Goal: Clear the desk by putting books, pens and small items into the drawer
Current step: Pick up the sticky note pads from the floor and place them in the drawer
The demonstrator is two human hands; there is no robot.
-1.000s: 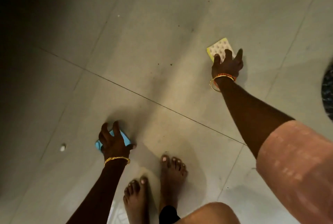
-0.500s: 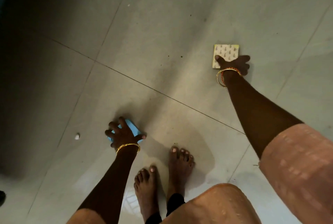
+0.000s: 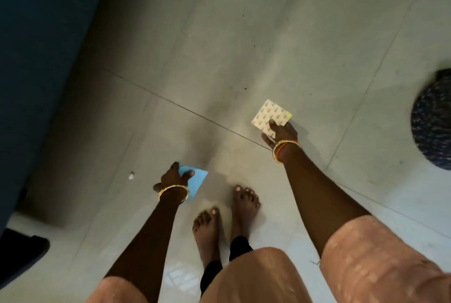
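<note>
Presently held: blue pad [image 3: 195, 180], pinched by left hand [image 3: 173, 178], at 7 o'clock of frame centre; patterned cream pad [image 3: 269, 115], yellow showing at its far corner, pinched at its near edge by right hand [image 3: 280, 133], at 4 o'clock. Small white object [image 3: 131, 175] lies on tiled floor [image 3: 292, 34] at 9 o'clock of left hand. Desk, drawer: not visible. Judgement: two items gathered, none stowed.

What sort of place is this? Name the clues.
Probably a room in a home: a tiled floor, bare feet, and hands holding a blue pad and a patterned pad.
</note>
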